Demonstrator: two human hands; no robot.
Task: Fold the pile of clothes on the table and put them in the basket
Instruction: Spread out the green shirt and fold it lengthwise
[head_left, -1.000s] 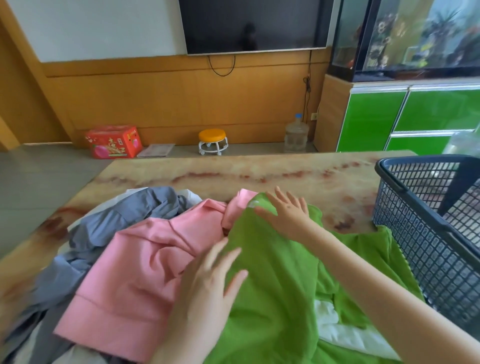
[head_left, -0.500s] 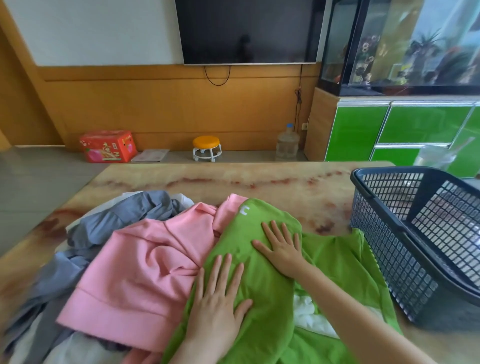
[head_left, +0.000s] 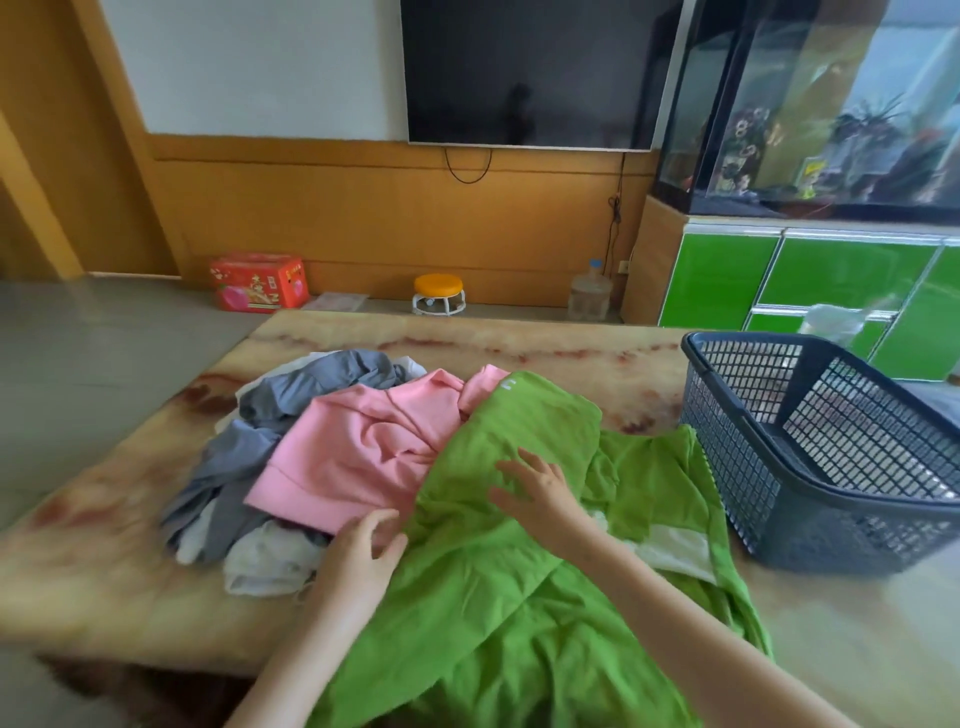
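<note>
Your R hand (head_left: 540, 493) lies flat on the green top (head_left: 498, 613), fingers straight & spread, gripping nothing. Your L hand (head_left: 363, 551) is loosely open, fingers a bit bent, at the line where the green top meets the pink top (head_left: 358, 457). It's blurred, so can't tell if it touches cloth; no grip shows. The green top sprawls over the near-right part of the tabletop (head_left: 119, 561), w/ its near end hanging past the near edge toward you and its far end lapping over the pink top's right side. A white patch shows in its folds, right of your R arm. The pink top sits crumpled in the middle of the pile. A grey garment (head_left: 291, 405) is bunched to its left & far side, and a white cloth (head_left: 265, 566) lies at the pile's near-left, just left of your L hand. The basket (head_left: 737, 467), dark mesh, stands on the tabletop at far right, just beside the green top's right edge; can't tell if they touch. Beyond the tabletop, on the floor by the wall: a red box (head_left: 257, 280), a stool (head_left: 439, 293) w/ an orange seat, and a water jug (head_left: 589, 296). A TV (head_left: 530, 73) hangs on the wall, w/ a fish tank (head_left: 831, 104) on a green cabinet (head_left: 831, 280) to its right.
</note>
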